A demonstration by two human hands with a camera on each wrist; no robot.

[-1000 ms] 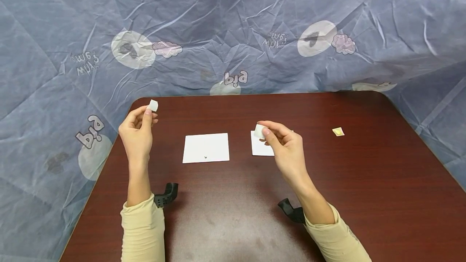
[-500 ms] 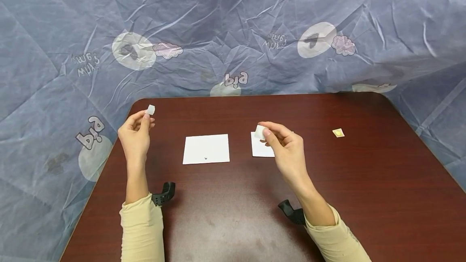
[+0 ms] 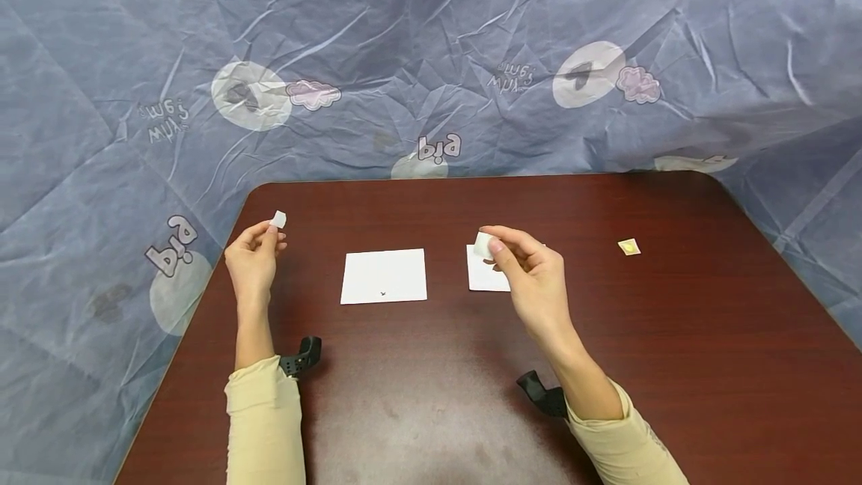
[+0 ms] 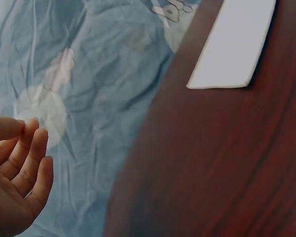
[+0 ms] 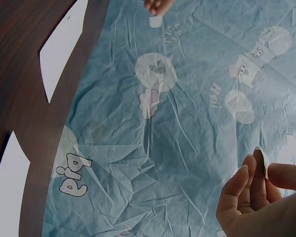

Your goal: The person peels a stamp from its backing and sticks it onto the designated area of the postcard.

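Note:
Between thumb and fingertips, my left hand pinches a small white square piece, raised over the far left part of the table. My right hand pinches another small off-white square above the right white card, partly covering that card. To the left of it lies a larger white card with a small dark mark near its front edge. In the right wrist view the right hand shows its piece nearly edge-on. The left wrist view shows the left hand, its piece barely visible.
A small pale square with a yellow patch lies on the right side of the dark red-brown table. Behind the table hangs a wrinkled blue-grey printed cloth. Black wrist mounts stick out from both forearms.
My left hand has come down a little with its white piece, which looks slightly turned. The right hand has stayed almost still, holding its piece. The cards and yellow-patched square lie as before.

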